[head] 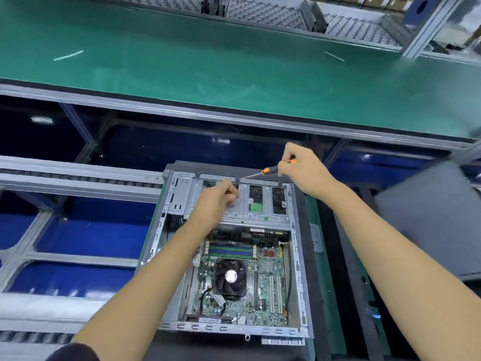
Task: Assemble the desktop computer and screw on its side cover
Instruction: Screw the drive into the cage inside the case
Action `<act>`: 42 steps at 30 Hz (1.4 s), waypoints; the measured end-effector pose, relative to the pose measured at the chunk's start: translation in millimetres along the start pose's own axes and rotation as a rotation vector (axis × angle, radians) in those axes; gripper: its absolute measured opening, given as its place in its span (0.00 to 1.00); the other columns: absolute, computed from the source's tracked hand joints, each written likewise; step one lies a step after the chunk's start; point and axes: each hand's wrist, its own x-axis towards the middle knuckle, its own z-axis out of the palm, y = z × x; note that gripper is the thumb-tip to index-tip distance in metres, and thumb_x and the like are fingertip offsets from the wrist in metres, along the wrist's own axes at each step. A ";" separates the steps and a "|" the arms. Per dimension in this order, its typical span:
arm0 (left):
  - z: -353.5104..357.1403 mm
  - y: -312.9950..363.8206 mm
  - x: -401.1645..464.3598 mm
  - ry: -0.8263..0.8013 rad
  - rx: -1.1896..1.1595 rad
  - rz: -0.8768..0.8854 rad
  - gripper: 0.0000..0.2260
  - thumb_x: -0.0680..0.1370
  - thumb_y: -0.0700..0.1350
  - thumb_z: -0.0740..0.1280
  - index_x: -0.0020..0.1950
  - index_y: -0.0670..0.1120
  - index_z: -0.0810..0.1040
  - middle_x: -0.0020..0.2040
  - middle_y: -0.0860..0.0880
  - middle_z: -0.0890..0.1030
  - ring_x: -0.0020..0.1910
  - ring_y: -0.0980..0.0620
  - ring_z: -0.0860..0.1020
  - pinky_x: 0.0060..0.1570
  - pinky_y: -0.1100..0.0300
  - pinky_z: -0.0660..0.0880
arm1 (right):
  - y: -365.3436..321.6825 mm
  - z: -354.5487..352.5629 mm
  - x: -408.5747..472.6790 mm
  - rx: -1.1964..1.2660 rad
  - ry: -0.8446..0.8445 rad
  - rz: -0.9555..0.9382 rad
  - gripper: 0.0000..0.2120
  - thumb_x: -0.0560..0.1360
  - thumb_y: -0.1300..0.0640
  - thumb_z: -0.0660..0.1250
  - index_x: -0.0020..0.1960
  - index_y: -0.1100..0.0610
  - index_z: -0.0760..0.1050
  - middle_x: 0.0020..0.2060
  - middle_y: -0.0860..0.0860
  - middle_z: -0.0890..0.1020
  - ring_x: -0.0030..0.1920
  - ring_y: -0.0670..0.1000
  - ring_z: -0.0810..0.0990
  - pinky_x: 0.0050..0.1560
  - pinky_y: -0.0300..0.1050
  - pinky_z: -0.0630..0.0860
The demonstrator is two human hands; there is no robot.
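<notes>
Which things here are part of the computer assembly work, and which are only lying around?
In use: open grey metal computer case; orange-and-black screwdriver held by right hand; left hand on silver drive cage.
Lying about: grey flat panel; green conveyor belt.

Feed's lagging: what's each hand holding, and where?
Right hand grips the screwdriver by its orange-black handle. Left hand rests on the drive cage; whether it pinches anything can't be told.

Bare forearms and hands, with a dark sleeve [70,353] at the left upper arm
</notes>
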 end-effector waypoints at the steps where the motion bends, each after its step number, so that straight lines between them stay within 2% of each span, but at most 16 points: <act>1: 1.5 -5.5 3.7 -0.033 0.044 -0.003 0.10 0.80 0.34 0.61 0.47 0.46 0.79 0.43 0.52 0.82 0.39 0.62 0.79 0.38 0.69 0.71 | 7.8 4.2 -5.5 0.031 0.010 0.017 0.07 0.69 0.53 0.67 0.38 0.53 0.68 0.33 0.47 0.79 0.33 0.50 0.70 0.38 0.51 0.68; 4: 1.5 -15.4 14.5 -0.033 0.105 -0.011 0.12 0.79 0.36 0.63 0.44 0.52 0.78 0.43 0.55 0.83 0.42 0.61 0.80 0.43 0.64 0.74 | 26.6 16.3 -19.8 0.123 0.021 0.058 0.06 0.73 0.56 0.65 0.40 0.56 0.69 0.37 0.55 0.82 0.34 0.51 0.69 0.38 0.52 0.67; 7: 0.3 -20.1 21.0 0.013 0.097 0.048 0.11 0.79 0.40 0.68 0.42 0.56 0.78 0.40 0.57 0.83 0.37 0.57 0.79 0.36 0.67 0.72 | 35.7 25.2 -28.2 0.154 0.023 0.086 0.07 0.74 0.57 0.64 0.43 0.58 0.68 0.42 0.60 0.82 0.35 0.52 0.69 0.39 0.52 0.66; 9: -1.4 -25.0 22.0 0.037 0.050 0.049 0.12 0.79 0.39 0.69 0.42 0.56 0.77 0.39 0.56 0.84 0.32 0.57 0.78 0.32 0.68 0.72 | 38.1 28.3 -30.4 0.164 0.019 0.093 0.07 0.74 0.58 0.65 0.43 0.59 0.68 0.43 0.62 0.82 0.35 0.52 0.69 0.39 0.51 0.66; 12: -4.0 -28.8 25.4 0.078 -0.096 -0.019 0.10 0.81 0.39 0.66 0.46 0.53 0.79 0.37 0.51 0.84 0.33 0.56 0.79 0.32 0.64 0.75 | 40.0 29.1 -30.2 0.206 0.054 0.092 0.06 0.76 0.60 0.65 0.42 0.59 0.69 0.42 0.61 0.82 0.34 0.50 0.70 0.35 0.47 0.67; 15: -5.2 -27.6 30.3 0.068 -0.174 -0.088 0.08 0.83 0.42 0.64 0.48 0.49 0.81 0.34 0.54 0.82 0.29 0.59 0.75 0.28 0.67 0.70 | 40.7 29.4 -29.8 0.240 0.079 0.078 0.06 0.75 0.61 0.65 0.42 0.60 0.70 0.39 0.61 0.78 0.30 0.46 0.68 0.30 0.39 0.65; 17: -3.5 -26.5 32.1 0.021 -0.261 -0.150 0.09 0.84 0.42 0.62 0.49 0.48 0.82 0.35 0.54 0.82 0.30 0.59 0.74 0.29 0.66 0.70 | 40.2 30.1 -29.5 0.269 0.074 0.075 0.05 0.74 0.61 0.65 0.42 0.60 0.70 0.38 0.62 0.76 0.28 0.43 0.65 0.28 0.36 0.63; 19: -1.3 -25.3 32.4 0.006 -0.394 -0.209 0.09 0.85 0.41 0.61 0.51 0.47 0.81 0.36 0.54 0.82 0.32 0.57 0.74 0.31 0.65 0.71 | 39.0 30.3 -29.2 0.293 0.072 0.074 0.05 0.72 0.59 0.65 0.41 0.59 0.70 0.40 0.62 0.78 0.28 0.43 0.66 0.28 0.38 0.63; 23: 1.9 -18.5 28.0 0.045 -0.717 -0.256 0.04 0.85 0.40 0.62 0.50 0.45 0.74 0.39 0.51 0.82 0.32 0.57 0.73 0.33 0.65 0.72 | 33.4 27.5 -27.9 0.356 0.101 0.068 0.06 0.66 0.55 0.63 0.39 0.58 0.69 0.41 0.64 0.78 0.33 0.49 0.69 0.32 0.44 0.65; 29: 11.7 -7.3 21.9 0.072 -1.004 -0.303 0.08 0.85 0.39 0.60 0.47 0.43 0.75 0.39 0.51 0.79 0.32 0.59 0.72 0.32 0.69 0.71 | 29.8 25.7 -26.8 0.361 0.114 0.027 0.04 0.67 0.57 0.62 0.38 0.56 0.69 0.39 0.63 0.78 0.31 0.47 0.68 0.33 0.44 0.65; 32: 14.3 -3.9 18.5 0.032 -1.062 -0.319 0.08 0.84 0.39 0.60 0.48 0.42 0.77 0.40 0.50 0.79 0.33 0.58 0.73 0.32 0.68 0.71 | 28.0 23.7 -25.3 0.366 0.128 0.000 0.03 0.66 0.57 0.63 0.38 0.56 0.69 0.38 0.62 0.76 0.33 0.49 0.69 0.36 0.47 0.65; 37: 16.1 2.3 15.3 0.038 -1.073 -0.294 0.15 0.84 0.38 0.61 0.41 0.46 0.81 0.41 0.50 0.81 0.36 0.58 0.74 0.35 0.69 0.72 | 26.3 20.6 -23.0 0.365 0.125 -0.017 0.03 0.65 0.56 0.63 0.36 0.52 0.68 0.36 0.62 0.75 0.33 0.50 0.67 0.37 0.49 0.64; 39: 16.3 4.5 13.7 0.055 -1.070 -0.307 0.11 0.84 0.38 0.61 0.47 0.44 0.82 0.41 0.51 0.82 0.37 0.58 0.75 0.37 0.69 0.74 | 26.9 20.6 -22.4 0.363 0.121 -0.028 0.04 0.65 0.56 0.64 0.37 0.53 0.69 0.36 0.60 0.75 0.34 0.50 0.68 0.37 0.50 0.64; 42: 17.1 6.7 12.6 0.072 -1.077 -0.334 0.07 0.83 0.38 0.62 0.53 0.41 0.80 0.40 0.51 0.82 0.37 0.58 0.76 0.37 0.69 0.74 | 27.5 21.0 -22.5 0.355 0.112 -0.044 0.05 0.67 0.57 0.65 0.37 0.52 0.69 0.34 0.50 0.74 0.36 0.50 0.68 0.39 0.51 0.66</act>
